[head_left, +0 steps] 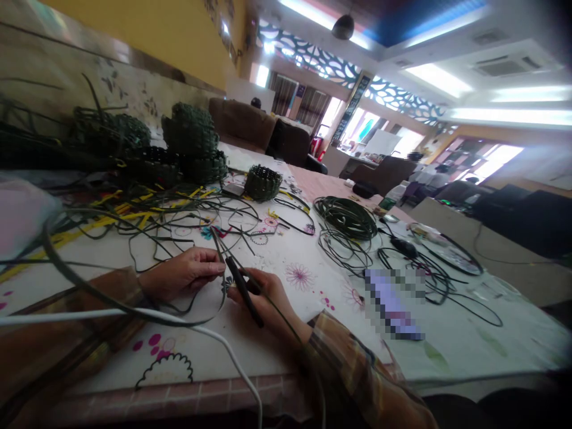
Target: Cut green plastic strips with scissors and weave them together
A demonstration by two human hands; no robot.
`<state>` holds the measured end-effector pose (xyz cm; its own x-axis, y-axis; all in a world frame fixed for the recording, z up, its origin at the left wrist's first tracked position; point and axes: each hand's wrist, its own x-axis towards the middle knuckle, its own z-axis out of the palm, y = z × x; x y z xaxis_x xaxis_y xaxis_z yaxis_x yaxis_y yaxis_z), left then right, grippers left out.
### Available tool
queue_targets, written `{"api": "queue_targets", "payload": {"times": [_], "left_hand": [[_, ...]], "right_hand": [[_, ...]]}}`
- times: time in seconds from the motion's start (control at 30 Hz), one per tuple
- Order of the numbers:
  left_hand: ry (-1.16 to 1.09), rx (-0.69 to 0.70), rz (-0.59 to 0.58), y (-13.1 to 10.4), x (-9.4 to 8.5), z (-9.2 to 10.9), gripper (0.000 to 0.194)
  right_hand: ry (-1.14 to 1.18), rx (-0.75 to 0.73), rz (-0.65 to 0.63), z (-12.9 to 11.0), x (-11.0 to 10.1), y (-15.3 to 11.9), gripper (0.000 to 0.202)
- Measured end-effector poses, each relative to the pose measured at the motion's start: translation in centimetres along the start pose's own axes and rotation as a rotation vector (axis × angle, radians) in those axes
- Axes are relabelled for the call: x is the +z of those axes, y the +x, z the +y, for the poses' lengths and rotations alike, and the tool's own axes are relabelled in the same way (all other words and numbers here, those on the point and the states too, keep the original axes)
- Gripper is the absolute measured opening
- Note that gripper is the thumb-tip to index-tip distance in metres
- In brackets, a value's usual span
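A long, flat, dark green strip [65,268] of pliable material loops over the left forearm and rises past the left hand [192,273], whose thumb and fingers are pinched together on it above the near part of the table. It looks smooth, narrow and gently curved. The right hand [270,292], just beside, is closed around a slim black-handled tool [245,293], tilted with its tip pointing away from the body. A white cable [227,348] crosses in front.

Beneath lies a white tablecloth [214,366] printed with pink and black flowers. Loose green and yellow strips litter its left side; beyond sits a small dark green woven basket [263,183], with a thick green coil [346,218] to the right. A yellow wall [179,36], brown seats and bright ceiling lights fill the room behind.
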<state>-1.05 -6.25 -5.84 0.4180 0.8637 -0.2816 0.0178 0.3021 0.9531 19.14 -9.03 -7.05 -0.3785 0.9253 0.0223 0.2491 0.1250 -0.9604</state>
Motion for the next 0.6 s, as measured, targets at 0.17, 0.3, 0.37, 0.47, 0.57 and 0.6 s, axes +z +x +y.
{"api": "queue_targets", "payload": {"times": [0.17, 0.3, 0.37, 0.47, 0.57, 0.6], "left_hand": [[0.005, -0.005, -0.002, -0.23, 0.74, 0.47, 0.033], [0.038, -0.025, 0.008, -0.17, 0.71, 0.5, 0.036], [0.044, -0.032, 0.013, -0.14, 0.69, 0.44, 0.035], [0.054, -0.038, 0.016, -0.09, 0.72, 0.15, 0.035], [0.049, -0.035, 0.021, 0.03, 0.7, -0.27, 0.034], [0.042, -0.031, 0.022, 0.09, 0.68, -0.4, 0.033]], "right_hand": [[0.03, 0.007, -0.008, 0.69, -0.18, 0.36, 0.028], [0.075, -0.002, -0.031, 0.8, -0.1, 0.31, 0.026], [0.095, -0.014, -0.037, 0.64, -0.04, 0.21, 0.025], [0.073, -0.039, -0.032, 0.56, 0.01, 0.08, 0.027], [0.031, -0.044, -0.024, 0.76, 0.02, 0.11, 0.028], [0.016, -0.043, -0.021, 0.8, 0.01, 0.16, 0.027]]}}
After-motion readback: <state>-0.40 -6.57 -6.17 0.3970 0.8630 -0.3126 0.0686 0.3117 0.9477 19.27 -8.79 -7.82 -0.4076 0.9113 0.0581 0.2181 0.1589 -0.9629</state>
